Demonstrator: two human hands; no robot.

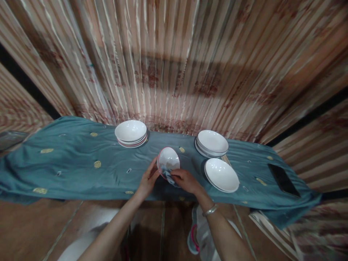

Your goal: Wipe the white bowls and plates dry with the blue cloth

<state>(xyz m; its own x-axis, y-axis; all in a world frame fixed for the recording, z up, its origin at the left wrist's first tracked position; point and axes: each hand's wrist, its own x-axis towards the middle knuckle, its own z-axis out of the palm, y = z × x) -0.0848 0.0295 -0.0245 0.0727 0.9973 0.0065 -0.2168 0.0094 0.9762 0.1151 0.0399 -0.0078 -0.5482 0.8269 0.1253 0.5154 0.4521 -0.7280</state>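
Note:
A white bowl with a red rim [170, 158] is tilted up above the front of the cloth-covered table, its inside facing me. My left hand [149, 178] is closed on the bowl's left edge. In my right hand [186, 180], which wears a silver bangle on its wrist, a bluish patterned cloth [167, 175] is pinched and pressed against the bowl's lower inside. Part of the cloth hangs below the rim. The fingertips of my right hand are partly hidden by the cloth.
Stacked white bowls [131, 131] stand at the back left. At the right are another stack of white bowls [213, 141] and, nearer me, a smaller stack [222, 175]. A black phone [283, 179] lies toward the teal tablecloth's [78, 159] right end. Pleated curtains [168, 72] hang behind.

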